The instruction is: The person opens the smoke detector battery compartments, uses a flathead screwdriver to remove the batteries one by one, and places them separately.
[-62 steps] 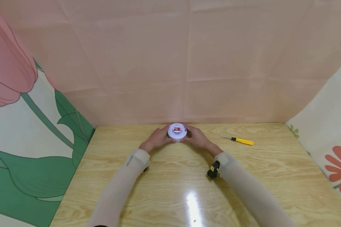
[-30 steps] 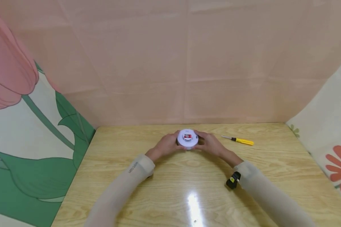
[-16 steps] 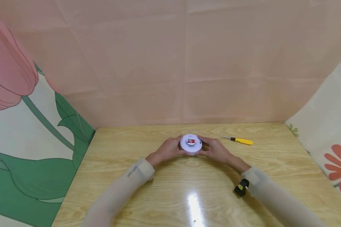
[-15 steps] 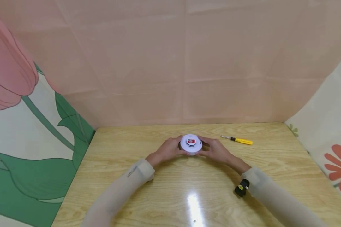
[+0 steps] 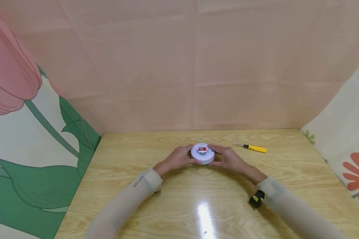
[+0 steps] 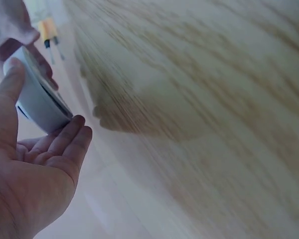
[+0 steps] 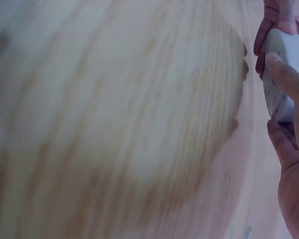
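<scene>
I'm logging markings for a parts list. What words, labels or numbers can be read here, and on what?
Red-and-white label on top of the white round device: too small to read.
Dark print on the left sleeve: lettering there, too blurred to read.
Yellow screwdriver and wooden table: no text visible.

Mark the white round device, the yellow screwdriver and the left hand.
white round device [image 5: 202,154], head view, on its top face.
yellow screwdriver [image 5: 256,148], head view, on its handle.
left hand [image 5: 177,158], head view, on its back.
</scene>
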`<state>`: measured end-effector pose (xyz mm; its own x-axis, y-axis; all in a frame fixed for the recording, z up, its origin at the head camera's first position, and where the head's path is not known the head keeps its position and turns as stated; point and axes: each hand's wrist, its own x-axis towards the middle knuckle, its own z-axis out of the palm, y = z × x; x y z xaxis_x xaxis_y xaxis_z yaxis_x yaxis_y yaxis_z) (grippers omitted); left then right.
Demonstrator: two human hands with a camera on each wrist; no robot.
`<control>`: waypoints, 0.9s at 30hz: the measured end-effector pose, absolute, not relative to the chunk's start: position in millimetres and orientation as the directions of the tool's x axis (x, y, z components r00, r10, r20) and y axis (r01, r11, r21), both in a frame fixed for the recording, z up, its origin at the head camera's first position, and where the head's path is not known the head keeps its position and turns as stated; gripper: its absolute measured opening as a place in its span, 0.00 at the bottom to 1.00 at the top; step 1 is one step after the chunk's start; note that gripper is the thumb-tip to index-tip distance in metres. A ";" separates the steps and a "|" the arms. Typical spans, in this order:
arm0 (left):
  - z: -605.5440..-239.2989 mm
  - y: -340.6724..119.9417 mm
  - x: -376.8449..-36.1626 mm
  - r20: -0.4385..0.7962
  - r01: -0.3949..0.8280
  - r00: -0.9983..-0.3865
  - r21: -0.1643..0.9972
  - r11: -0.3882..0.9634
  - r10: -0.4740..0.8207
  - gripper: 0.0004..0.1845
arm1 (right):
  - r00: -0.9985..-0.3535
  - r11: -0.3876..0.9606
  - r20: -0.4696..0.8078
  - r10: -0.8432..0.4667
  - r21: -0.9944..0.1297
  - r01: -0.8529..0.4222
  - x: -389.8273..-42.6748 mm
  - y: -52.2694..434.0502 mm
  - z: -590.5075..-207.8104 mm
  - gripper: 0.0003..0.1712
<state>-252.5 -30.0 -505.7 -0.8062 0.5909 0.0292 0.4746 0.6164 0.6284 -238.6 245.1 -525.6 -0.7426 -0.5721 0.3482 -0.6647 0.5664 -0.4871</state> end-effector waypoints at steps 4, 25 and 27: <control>-504.3 -30.1 -252.3 0.015 0.450 -0.803 0.670 0.590 0.595 0.43 | -0.705 0.544 0.398 -0.588 -0.451 -0.708 -237.8 247.6 -526.5 0.41; -504.4 -24.3 -255.7 0.134 0.522 -0.738 0.733 0.435 0.661 0.25 | -0.792 0.509 0.362 -0.492 -0.619 -0.599 -234.1 253.2 -522.6 0.24; -504.5 -23.8 -256.2 0.134 0.519 -0.744 0.733 0.440 0.655 0.24 | -0.799 0.513 0.362 -0.480 -0.623 -0.590 -234.2 253.6 -522.5 0.23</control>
